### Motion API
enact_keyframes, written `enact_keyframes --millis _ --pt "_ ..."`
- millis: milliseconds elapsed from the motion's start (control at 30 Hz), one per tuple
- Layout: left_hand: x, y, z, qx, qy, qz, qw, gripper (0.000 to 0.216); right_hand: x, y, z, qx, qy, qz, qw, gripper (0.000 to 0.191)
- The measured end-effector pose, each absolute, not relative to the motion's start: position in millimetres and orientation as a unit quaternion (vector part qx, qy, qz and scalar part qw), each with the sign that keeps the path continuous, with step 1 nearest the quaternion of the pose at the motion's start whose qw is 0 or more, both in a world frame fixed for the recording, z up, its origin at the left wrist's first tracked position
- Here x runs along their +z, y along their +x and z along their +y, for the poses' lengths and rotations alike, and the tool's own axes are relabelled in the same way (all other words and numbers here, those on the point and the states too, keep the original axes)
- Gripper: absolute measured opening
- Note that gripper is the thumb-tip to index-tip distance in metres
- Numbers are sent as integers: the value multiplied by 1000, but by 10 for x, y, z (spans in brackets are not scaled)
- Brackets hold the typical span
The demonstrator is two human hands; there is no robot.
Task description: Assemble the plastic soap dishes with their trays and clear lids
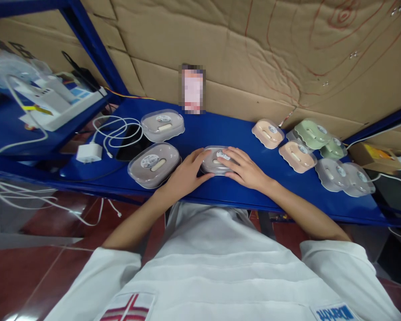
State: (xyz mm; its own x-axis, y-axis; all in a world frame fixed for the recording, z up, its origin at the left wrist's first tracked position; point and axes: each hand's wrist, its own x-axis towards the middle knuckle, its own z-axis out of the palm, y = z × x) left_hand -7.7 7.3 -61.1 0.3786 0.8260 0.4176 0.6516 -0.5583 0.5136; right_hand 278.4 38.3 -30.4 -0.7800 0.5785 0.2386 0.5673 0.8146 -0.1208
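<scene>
Both my hands rest on a small lidded plastic box [217,160] with a round sticker, lying near the front edge of the blue shelf [220,191]. My left hand [187,171] grips its left side. My right hand [243,169] lies over its top and right side. Two similar closed boxes sit to the left: one [153,165] close to my left hand, another [162,125] farther back.
To the right lie several loose box parts: beige ones [268,133], green ones [310,133] and clear lids [344,177]. A white charger with a coiled cable [96,145] and a dark phone [132,145] lie at left. Cardboard lines the back wall.
</scene>
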Motion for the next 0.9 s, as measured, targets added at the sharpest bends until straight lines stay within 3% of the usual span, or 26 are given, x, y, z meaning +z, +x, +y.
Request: enact_keyframes --millis 200,433,633,767,900 --pt "-532 -56 19 310 813 467 157 77 -358 2872 505 -21 -337 -926 171 59" --pt "-519 -38 29 299 836 443 121 56 -479 3157 945 -50 -469 -833 288 56" --pt "-224 -127 -247 316 839 439 -57 34 -265 3467 937 -128 -542 -792 250 61" --pt "-15 -433 -570 256 781 555 -127 40 -197 3767 1002 -170 -619 -737 210 66" --pt "-55 -639 -653 190 727 643 -151 42 -275 3949 1121 -139 -648 -726 185 66"
